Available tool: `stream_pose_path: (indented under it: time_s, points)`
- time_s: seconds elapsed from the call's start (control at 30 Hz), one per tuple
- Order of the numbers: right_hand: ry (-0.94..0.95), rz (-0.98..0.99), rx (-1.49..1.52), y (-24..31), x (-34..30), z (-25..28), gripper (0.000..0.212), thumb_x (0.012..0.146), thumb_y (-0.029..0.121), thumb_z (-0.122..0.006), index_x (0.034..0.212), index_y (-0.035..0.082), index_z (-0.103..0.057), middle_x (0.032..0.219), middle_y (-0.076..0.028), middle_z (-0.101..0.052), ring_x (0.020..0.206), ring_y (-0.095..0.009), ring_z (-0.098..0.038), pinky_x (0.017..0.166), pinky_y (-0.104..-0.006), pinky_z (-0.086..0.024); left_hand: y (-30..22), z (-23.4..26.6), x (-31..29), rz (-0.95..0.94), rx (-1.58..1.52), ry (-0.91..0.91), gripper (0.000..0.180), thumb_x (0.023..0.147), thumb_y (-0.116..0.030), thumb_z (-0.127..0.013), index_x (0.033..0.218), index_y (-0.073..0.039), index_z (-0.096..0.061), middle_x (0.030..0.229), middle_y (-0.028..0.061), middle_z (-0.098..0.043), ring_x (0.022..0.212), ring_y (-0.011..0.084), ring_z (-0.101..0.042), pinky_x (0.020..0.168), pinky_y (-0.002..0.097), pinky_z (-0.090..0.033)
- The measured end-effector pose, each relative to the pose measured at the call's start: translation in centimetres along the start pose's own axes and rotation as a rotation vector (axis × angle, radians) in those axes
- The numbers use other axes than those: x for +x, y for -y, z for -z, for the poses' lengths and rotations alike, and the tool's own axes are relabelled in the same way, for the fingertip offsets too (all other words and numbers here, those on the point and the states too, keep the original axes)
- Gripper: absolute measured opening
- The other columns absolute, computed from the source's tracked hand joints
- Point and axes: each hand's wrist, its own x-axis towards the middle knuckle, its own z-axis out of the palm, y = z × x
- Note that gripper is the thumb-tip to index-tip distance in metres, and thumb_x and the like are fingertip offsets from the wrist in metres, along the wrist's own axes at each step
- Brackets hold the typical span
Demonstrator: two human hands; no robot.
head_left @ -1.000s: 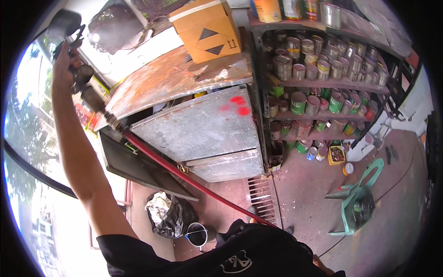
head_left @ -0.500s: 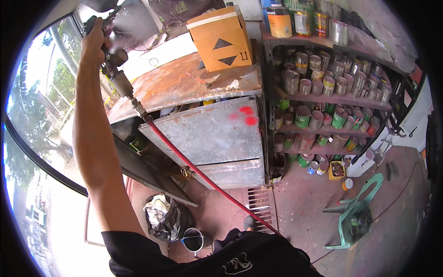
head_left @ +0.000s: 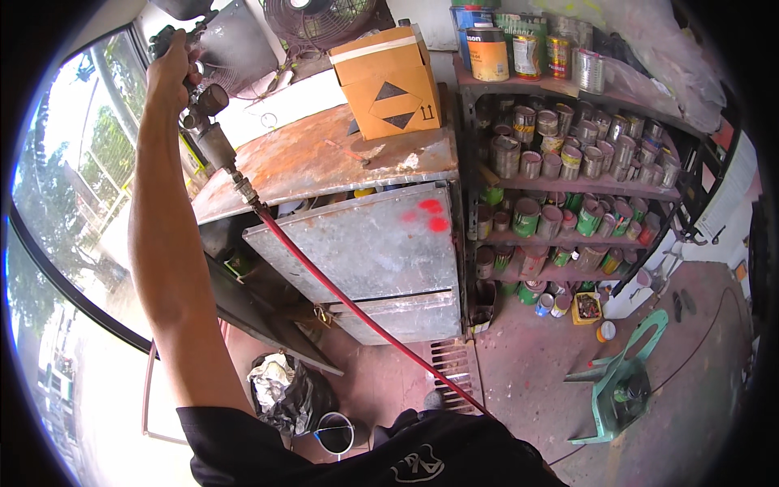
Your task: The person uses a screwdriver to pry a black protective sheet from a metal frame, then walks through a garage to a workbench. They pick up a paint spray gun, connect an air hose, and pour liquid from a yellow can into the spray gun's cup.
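Note:
Stretched up to the upper left, my left hand [head_left: 168, 75] is closed around a spray gun [head_left: 213, 144]. A dark cup [head_left: 182, 8] shows above the hand, partly cut off by the picture's edge. From the gun's metal fitting a red air hose [head_left: 324, 286] slants down across the front of a metal cabinet [head_left: 357, 252] to my body. A grey panel [head_left: 241, 45] stands just beyond the gun. My right hand is out of view.
A cardboard box [head_left: 385, 85] stands on the rusty cabinet top. Shelves [head_left: 568, 185] of paint cans line the right. A green plastic chair [head_left: 621, 390], a black bag [head_left: 300, 398] and a bucket [head_left: 334, 434] are on the floor. A fan [head_left: 320, 24] is at the back.
The view has shifted slightly, so the cabinet and floor things sit a little lower. A pale blur beside the gun is gone. My left hand keeps its grip.

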Motion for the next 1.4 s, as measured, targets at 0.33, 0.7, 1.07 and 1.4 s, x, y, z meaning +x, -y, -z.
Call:
stream_pose_path:
  time_s: [0.33, 0.7, 1.07, 1.4]
  points:
    - [0.003, -0.003, -0.015, 0.3, -0.1, 0.4, 0.049, 0.087, 0.046, -0.064, 0.113, 0.007, -0.078, 0.122, -0.019, -0.073, 0.112, -0.042, -0.07, 0.095, -0.0489, -0.056, -0.1, -0.3, 0.6, 0.076, 0.065, 0.1, 0.038, 0.102, -0.033, -0.068, 0.098, 0.003, -0.058, 0.083, 0.0129, -0.065, 0.05, 0.0119, -0.045, 0.043, 0.0293, -0.039]
    - [0.02, 0.001, -0.074, -0.3, 0.7, 1.9, 0.048, 0.087, 0.044, -0.065, 0.114, 0.007, -0.078, 0.122, -0.019, -0.074, 0.112, -0.041, -0.071, 0.095, -0.0494, -0.056, 5.9, 2.8, -1.6, 0.181, 0.081, -0.037, 0.025, 0.103, -0.024, -0.061, 0.103, 0.001, -0.065, 0.094, 0.0219, -0.073, 0.046, 0.0093, -0.041, 0.04, 0.0268, -0.036]
    - [0.157, 0.104, -0.381, -1.4, 1.8, 2.8, 0.047, 0.086, 0.043, -0.065, 0.114, 0.008, -0.078, 0.122, -0.018, -0.074, 0.111, -0.041, -0.071, 0.095, -0.0498, -0.056, 6.1, 6.2, -6.3, 0.238, 0.096, 0.053, 0.034, 0.105, -0.028, -0.061, 0.119, 0.003, -0.064, 0.099, 0.021, -0.07, 0.049, 0.0084, -0.042, 0.042, 0.0264, -0.039]
    - [0.142, 1.683, 0.605, 56.3, -25.9, 21.6, 0.054, 0.11, 0.034, -0.056, 0.154, 0.004, -0.047, 0.115, -0.009, -0.068, 0.102, -0.017, -0.066, 0.094, -0.0305, -0.052, 3.5, 3.9, -18.4, 0.301, -0.005, 0.062, 0.039, 0.104, -0.043, -0.065, 0.118, -0.007, -0.061, 0.096, 0.0127, -0.07, 0.052, 0.0068, -0.044, 0.044, 0.0244, -0.038]
